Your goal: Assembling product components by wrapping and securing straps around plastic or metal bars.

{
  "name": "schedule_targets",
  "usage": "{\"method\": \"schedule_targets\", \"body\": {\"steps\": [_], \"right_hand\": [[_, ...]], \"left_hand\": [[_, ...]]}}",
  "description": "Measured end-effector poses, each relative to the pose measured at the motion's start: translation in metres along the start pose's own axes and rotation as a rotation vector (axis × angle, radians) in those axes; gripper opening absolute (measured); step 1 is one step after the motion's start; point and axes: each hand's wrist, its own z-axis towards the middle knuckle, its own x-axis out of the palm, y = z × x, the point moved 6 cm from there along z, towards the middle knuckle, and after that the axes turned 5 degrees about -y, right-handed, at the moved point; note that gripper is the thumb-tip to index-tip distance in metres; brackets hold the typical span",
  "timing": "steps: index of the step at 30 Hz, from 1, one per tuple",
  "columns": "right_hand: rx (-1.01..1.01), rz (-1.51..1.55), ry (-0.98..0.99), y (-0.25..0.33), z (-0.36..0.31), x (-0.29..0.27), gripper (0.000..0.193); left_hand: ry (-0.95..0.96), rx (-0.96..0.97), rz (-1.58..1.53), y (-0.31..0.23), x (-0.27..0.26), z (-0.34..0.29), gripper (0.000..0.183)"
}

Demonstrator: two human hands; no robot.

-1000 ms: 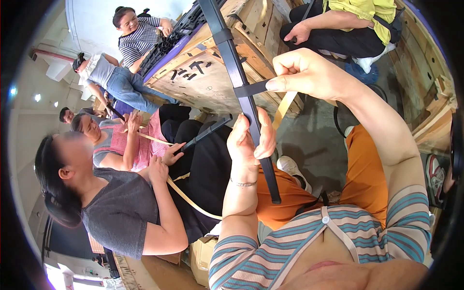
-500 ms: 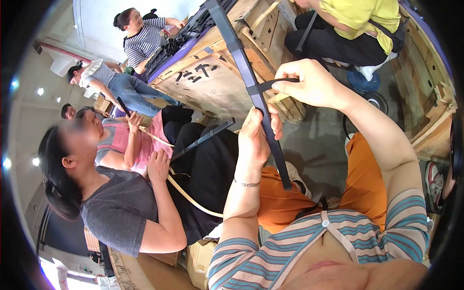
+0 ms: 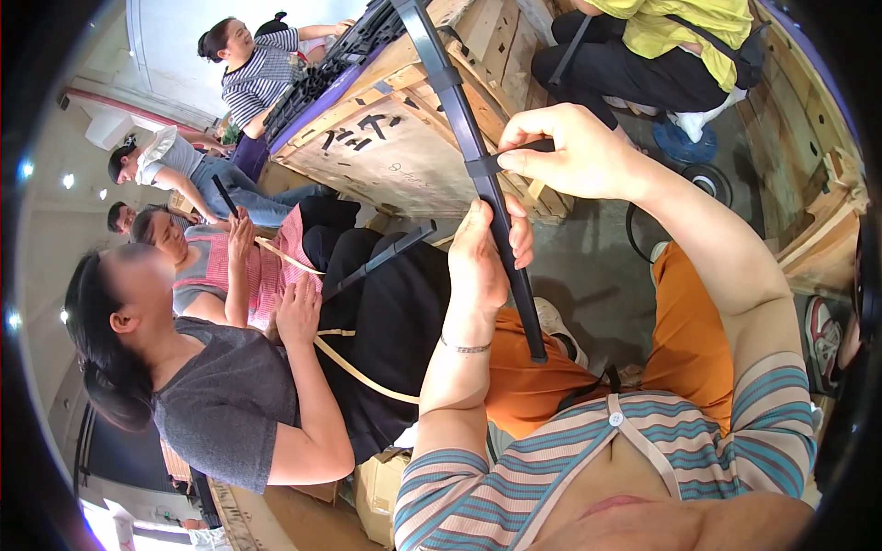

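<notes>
A long, narrow black bar [image 3: 459,115] slants through the middle of the view, its lower end above my orange trousers. My left hand [image 3: 480,248] is closed around it below the middle, the thumb along its side. Just above, a black strip [image 3: 481,166] like tape or a strap is wrapped round the bar. My right hand [image 3: 579,151] pinches that strip between thumb and fingertips close to the bar, and a dark tail [image 3: 540,145] of it shows past the fingers. Higher up the bar sits another dark band [image 3: 445,79].
A wooden crate [image 3: 404,165] stands ahead, with a pile of black strips [image 3: 322,87] on a purple cover. To my left sits a co-worker in a dark grey top [image 3: 230,395], a black bar [image 3: 386,257] across their lap. A yellow-clad person [image 3: 689,37] sits at far right.
My right hand has moved left, so its fingertips are nearer the bar and less strip shows between them. The bar and my left hand have shifted slightly left.
</notes>
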Motion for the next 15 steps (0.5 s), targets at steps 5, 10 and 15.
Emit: {"method": "schedule_targets", "body": {"steps": [5, 10, 15], "right_hand": [[-0.078, -0.168, -0.168, 0.013, -0.007, 0.001, 0.012], [-0.149, -0.112, -0.374, 0.005, -0.006, 0.015, 0.010], [0.211, -0.051, -0.298, -0.059, 0.002, 0.027, 0.013]], "left_hand": [[0.046, -0.036, -0.036, 0.003, 0.007, -0.003, 0.041], [-0.035, -0.083, -0.060, 0.007, 0.007, -0.002, 0.043], [0.030, -0.025, -0.094, 0.009, 0.020, -0.004, 0.044]]}}
